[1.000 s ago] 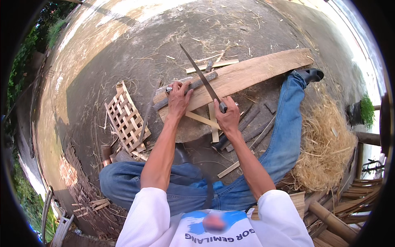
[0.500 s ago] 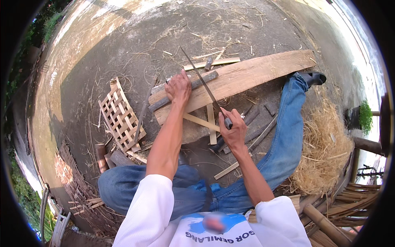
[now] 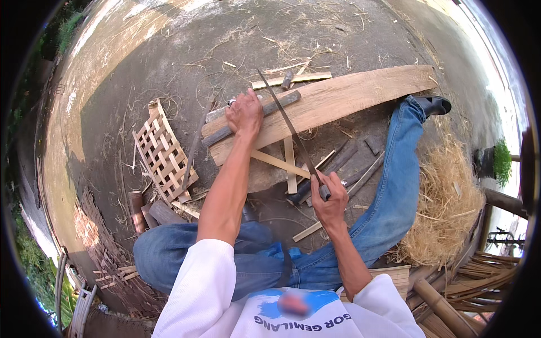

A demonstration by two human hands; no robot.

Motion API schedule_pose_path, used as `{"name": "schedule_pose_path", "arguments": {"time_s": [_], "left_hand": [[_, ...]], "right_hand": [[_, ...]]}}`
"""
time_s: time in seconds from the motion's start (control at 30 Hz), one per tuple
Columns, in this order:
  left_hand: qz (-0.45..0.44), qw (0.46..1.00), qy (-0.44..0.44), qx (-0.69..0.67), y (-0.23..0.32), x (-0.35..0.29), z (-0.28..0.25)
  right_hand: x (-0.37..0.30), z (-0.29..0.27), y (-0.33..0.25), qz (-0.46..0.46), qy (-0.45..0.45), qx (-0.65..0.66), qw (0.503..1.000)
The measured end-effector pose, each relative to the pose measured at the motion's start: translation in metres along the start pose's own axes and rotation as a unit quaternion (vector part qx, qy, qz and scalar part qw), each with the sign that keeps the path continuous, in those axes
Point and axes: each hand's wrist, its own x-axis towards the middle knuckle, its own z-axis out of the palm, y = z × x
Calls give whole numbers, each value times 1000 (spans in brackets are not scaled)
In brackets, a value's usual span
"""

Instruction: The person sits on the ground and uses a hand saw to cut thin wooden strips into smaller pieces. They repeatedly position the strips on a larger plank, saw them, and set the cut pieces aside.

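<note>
My left hand (image 3: 245, 114) presses down on a dark narrow strip (image 3: 282, 103) that lies along a long wooden plank (image 3: 349, 96) on the ground. My right hand (image 3: 329, 198) grips the handle of a long thin saw blade (image 3: 287, 124), which slants up and to the left across the strip and plank. The blade crosses just right of my left hand. My legs in blue jeans are spread to either side, the right foot in a dark shoe (image 3: 431, 103) by the plank's end.
A woven lattice panel (image 3: 163, 152) lies to the left. Short wood strips (image 3: 288, 166) and dark offcuts (image 3: 344, 163) lie under the plank. A straw pile (image 3: 445, 203) sits at right, bamboo poles (image 3: 451, 304) at lower right, woven mats (image 3: 107, 253) lower left.
My right hand has drawn back toward my body, pulling the saw blade down along the cut. My left hand has stayed pressed on the strip.
</note>
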Motion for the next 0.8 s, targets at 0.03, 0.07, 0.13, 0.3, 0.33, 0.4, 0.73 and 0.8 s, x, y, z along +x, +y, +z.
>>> {"name": "schedule_pose_path", "arguments": {"time_s": [0.03, 0.07, 0.13, 0.3, 0.33, 0.4, 0.73, 0.8], "left_hand": [[4, 1000, 3, 0, -1, -4, 2], [8, 1000, 1, -3, -5, -6, 4], [31, 999, 2, -14, 1, -2, 2], [14, 1000, 19, 7, -3, 12, 12], [-10, 1000, 9, 20, -11, 12, 15], [4, 1000, 21, 7, -2, 1, 11], [17, 999, 38, 7, -7, 7, 14], [20, 999, 40, 9, -3, 2, 11]], "right_hand": [[-3, 2, 3, -2, 1, 0, 1000], [-4, 5, 5, -4, 1, 1, 1000], [17, 22, 0, -26, 31, -12, 999], [68, 39, -12, -43, 13, -12, 999], [43, 30, -6, -29, 8, -25, 999], [-12, -4, 6, 18, -5, -19, 1000], [39, 30, -5, -20, 17, -22, 999], [-27, -4, 17, 21, -6, -14, 1000]]}}
